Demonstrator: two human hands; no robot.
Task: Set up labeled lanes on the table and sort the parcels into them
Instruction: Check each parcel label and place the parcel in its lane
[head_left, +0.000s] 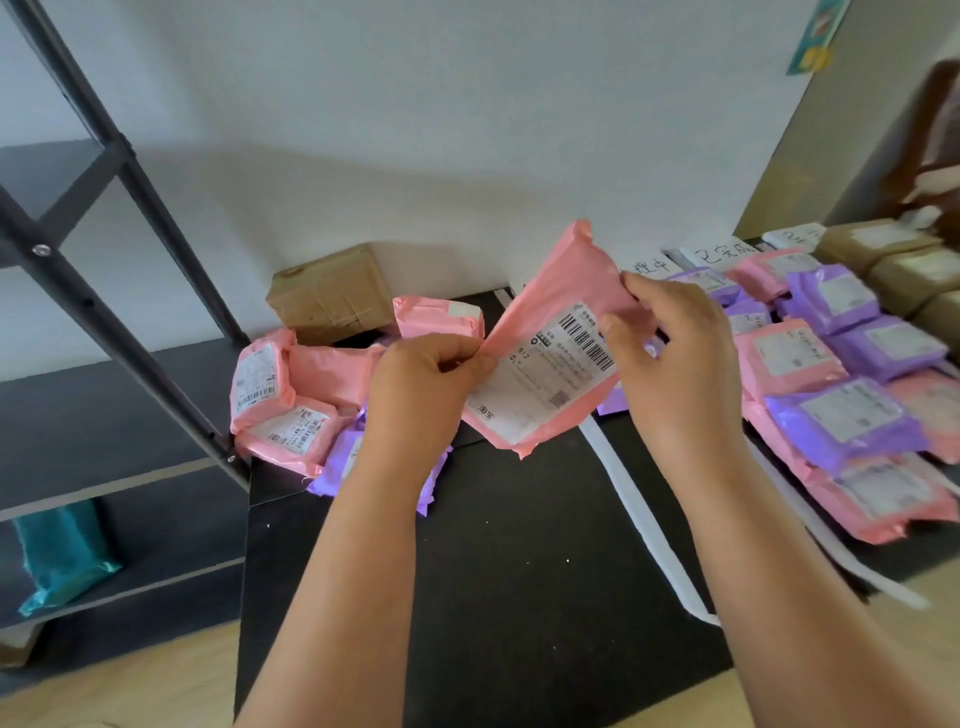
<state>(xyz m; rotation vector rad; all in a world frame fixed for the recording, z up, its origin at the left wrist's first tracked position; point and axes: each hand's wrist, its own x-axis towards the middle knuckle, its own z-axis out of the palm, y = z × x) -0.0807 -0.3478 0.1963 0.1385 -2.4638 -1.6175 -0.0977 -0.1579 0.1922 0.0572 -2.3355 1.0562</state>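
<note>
A pink parcel (566, 280) is being held in the air above the black tabletop (519, 561). It is being tilted so that its white shipping label (540, 384) is facing the camera. Its left edge is being pinched by the left hand (415, 400), whose fingers (457, 358) are being clamped together on the pink film. Its upper right part is being gripped by the right hand (680, 364). The thumb is being pressed onto the barcode end of the label, and the other fingers (660, 296) are being wrapped round the back of the parcel.

Beneath the parcel, a white tape strip (634, 499) is running from the wall side toward the near edge of the tabletop. Handwritten paper signs (722, 252) are lying at the wall end, their writing partly hidden. To the right of the strip, rows of pink and purple parcels (789, 358) are lying close together, overlapping one another. Beyond them, brown boxes (914, 275) are sitting at the far right.

At the left end of the tabletop, a heap of pink parcels (260, 379) is lying loosely, and a purple parcel (337, 462) is being partly covered by the left wrist. A taped cardboard box (327, 299) is resting behind the heap, near the wall. Further left, a dark shelf rack (130, 171) is standing, and a teal parcel (62, 556) is lying on its lower shelf.
</note>
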